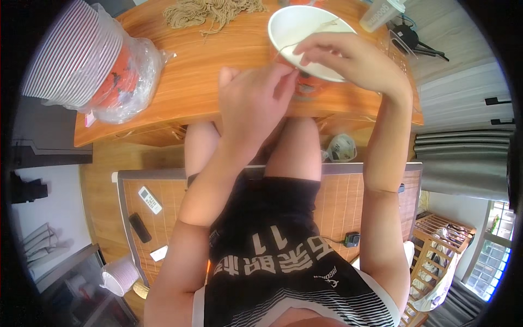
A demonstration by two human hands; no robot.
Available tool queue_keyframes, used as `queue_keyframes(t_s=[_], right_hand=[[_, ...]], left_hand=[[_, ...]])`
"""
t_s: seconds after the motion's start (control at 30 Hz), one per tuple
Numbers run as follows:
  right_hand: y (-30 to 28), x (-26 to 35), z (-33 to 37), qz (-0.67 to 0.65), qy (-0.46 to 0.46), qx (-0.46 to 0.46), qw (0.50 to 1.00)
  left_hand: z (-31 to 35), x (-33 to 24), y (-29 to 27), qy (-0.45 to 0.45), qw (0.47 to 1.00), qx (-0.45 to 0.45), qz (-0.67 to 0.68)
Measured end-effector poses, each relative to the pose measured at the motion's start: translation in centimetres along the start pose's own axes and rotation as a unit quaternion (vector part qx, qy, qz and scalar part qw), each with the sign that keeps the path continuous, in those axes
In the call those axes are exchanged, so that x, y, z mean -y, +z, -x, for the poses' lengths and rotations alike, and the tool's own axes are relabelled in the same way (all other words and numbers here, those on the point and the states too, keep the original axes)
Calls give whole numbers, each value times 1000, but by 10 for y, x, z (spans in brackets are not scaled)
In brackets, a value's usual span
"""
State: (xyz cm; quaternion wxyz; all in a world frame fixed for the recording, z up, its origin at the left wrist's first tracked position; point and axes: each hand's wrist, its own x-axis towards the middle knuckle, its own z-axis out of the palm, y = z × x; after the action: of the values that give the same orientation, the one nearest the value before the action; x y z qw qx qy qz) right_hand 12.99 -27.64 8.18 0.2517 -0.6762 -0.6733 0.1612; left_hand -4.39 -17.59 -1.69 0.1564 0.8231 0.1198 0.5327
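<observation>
A thin tan strand [327,25] is seen across the mouth of a white-lined tub [287,23], which is set near the front edge of a wooden table [188,68]. The strand is partly hidden by the hands. By the near-left rim, the fingertips of the left hand [253,101] are drawn narrowly together; whether the strand is pinched there cannot be told. The right hand [340,57] is held over the tub's mouth, its fingers loosely bent; whether anything is gripped cannot be told. Behind, a heap of tan cord [210,12] is laid at the table's far side. At the left, a stack of tubs [76,60] is partly wrapped in clear plastic [147,71]. A cup [379,15] is placed beyond the tub, to the right, with a black device [409,37] nearby.
</observation>
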Motion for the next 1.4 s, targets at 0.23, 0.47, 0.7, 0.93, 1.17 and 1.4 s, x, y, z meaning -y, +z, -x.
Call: queue_keyframes(t_s=[0.23, 0.47, 0.7, 0.93, 1.17, 1.4], right_hand=[[-2, -4, -1, -113, 43, 104, 987], [-2, -8, -10, -33, 5, 137, 990], [-6, 6, -11, -37, 23, 127, 991], [-4, 39, 3, 85, 15, 30, 996], [70, 80, 27, 200, 170, -248, 933], [121, 71, 25, 59, 176, -371, 910]], left_hand=[[2, -2, -2, -14, 1000, -10, 0], [2, -4, -4, -12, 1000, -1, 0], [3, -4, -9, -14, 1000, 20, -7], [6, -1, -15, -32, 998, 49, 19], [8, -9, -22, -152, 967, 112, 171], [-3, -3, -26, -367, 829, 107, 407]])
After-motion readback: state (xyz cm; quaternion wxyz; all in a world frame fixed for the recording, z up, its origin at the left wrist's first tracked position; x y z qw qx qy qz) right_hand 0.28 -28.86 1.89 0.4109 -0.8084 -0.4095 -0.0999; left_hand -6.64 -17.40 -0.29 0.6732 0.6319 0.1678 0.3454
